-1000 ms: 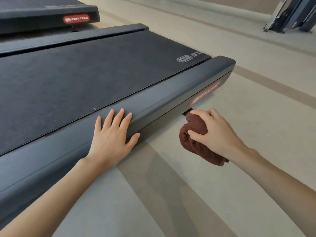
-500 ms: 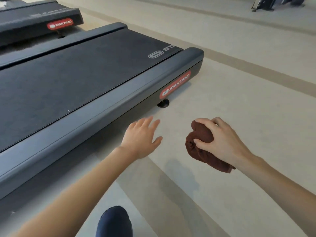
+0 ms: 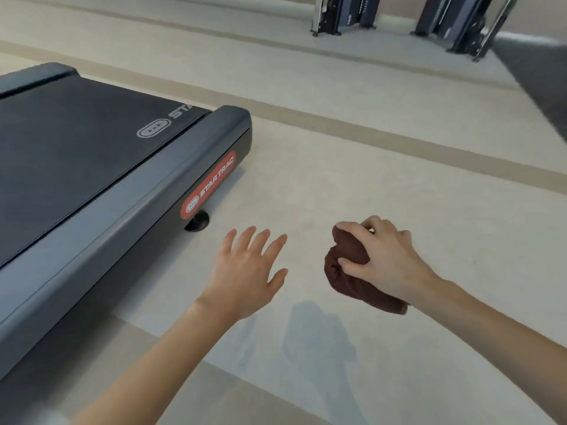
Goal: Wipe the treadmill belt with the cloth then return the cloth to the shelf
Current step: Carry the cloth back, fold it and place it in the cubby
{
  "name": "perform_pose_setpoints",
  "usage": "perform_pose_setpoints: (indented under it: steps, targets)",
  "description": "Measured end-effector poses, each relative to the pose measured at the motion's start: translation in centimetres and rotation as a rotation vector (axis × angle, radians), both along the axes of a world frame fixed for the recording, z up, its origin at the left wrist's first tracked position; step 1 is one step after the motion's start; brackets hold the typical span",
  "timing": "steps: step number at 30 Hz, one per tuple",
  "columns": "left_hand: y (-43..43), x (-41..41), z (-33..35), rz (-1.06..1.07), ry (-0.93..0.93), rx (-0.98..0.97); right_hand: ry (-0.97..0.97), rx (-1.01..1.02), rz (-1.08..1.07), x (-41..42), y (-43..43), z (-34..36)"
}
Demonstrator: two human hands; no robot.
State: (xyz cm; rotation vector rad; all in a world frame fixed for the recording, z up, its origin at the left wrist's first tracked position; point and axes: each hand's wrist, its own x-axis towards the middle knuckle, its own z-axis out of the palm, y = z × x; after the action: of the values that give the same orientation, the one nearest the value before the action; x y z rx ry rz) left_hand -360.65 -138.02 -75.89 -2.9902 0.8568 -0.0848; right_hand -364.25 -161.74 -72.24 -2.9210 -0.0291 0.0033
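The treadmill's black belt (image 3: 76, 148) fills the left of the head view, framed by a grey side rail (image 3: 129, 204) with a red STAR TRAC label. My right hand (image 3: 383, 259) grips a bunched dark brown cloth (image 3: 346, 271) in the air over the floor, well to the right of the treadmill. My left hand (image 3: 248, 271) hovers open with fingers spread, between the rail and the cloth, touching nothing. No shelf is in view.
Pale floor (image 3: 368, 179) with tan stripes stretches ahead and right. Dark gym machine bases (image 3: 343, 16) stand at the far top, and a dark surface (image 3: 540, 84) cuts in at the top right. A round foot (image 3: 196, 223) sits under the treadmill's end.
My left hand has lifted off the treadmill rail and moved right over the floor. The view has swung right and away from the treadmill. The cloth stays in my right hand.
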Motion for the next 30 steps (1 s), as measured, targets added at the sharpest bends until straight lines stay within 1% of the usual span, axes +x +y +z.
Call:
perform_pose_setpoints:
  steps: [5, 8, 10, 13, 18, 21, 24, 27, 30]
  targets:
    - [-0.6, 1.6, -1.0, -0.037, 0.052, -0.052, 0.043, -0.153, 0.076, -0.4, -0.3, -0.8]
    - [-1.5, 1.5, -1.6, -0.063, 0.076, -0.039, 0.018, -0.224, 0.102, -0.1, -0.2, -2.1]
    - [-1.8, 2.4, -1.7, -0.074, 0.052, -0.037, 0.003, -0.19, 0.084, 1.2, -0.5, -1.9]
    - [-2.6, 4.3, -1.5, -0.02, 0.025, -0.043, 0.015, -0.12, 0.117, 4.2, -1.9, -1.3]
    - [-5.4, 5.1, -0.4, 0.094, 0.078, -0.013, 0.012, -0.096, 0.177, 8.2, -4.9, -0.1]
    - [-7.7, 5.2, 3.2, 0.136, 0.083, -0.034, 0.007, -0.108, 0.187, 9.0, -6.8, 2.0]
    - [-10.0, 5.1, 7.8, 0.178, 0.073, -0.066, 0.001, -0.072, 0.194, 8.9, -8.5, 5.4]
    - [-12.2, 4.2, 12.9, 0.181, 0.124, -0.045, 0.009, -0.037, 0.193, 8.7, -9.9, 10.2]
    - [-13.2, 2.8, 18.9, 0.177, 0.158, -0.023, 0.013, -0.009, 0.212, 8.2, -10.8, 16.6]
